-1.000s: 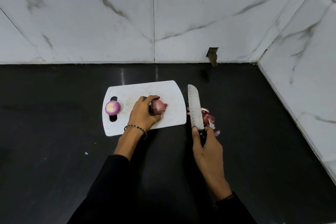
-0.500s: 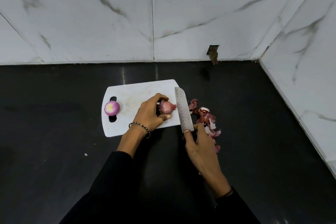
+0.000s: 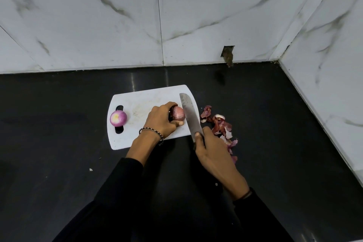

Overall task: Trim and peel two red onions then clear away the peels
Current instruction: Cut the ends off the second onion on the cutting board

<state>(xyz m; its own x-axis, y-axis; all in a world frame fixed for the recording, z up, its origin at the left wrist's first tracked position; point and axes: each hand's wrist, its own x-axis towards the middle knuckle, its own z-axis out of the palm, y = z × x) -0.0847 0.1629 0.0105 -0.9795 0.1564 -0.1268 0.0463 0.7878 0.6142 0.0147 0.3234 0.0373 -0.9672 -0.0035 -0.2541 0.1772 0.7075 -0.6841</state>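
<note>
White board (image 3: 141,100) bears an onion (image 3: 177,114), the left grip (image 3: 160,122) curled round it. Over the board's right end the right grip (image 3: 214,155) clasps a knife (image 3: 189,112).

the tally

two red onions: one peeled onion (image 3: 118,120) and one unpeeled onion (image 3: 177,113). one knife (image 3: 189,112). one white cutting board (image 3: 149,96). one scattered heap of peels (image 3: 222,124), its pieces too many to count surely. two hands: left hand (image 3: 160,119), right hand (image 3: 213,155). one beaded bracelet (image 3: 151,131).

black long sleeves (image 3: 117,192), a beaded bracelet (image 3: 151,132) behind the left hand (image 3: 160,119)
</note>
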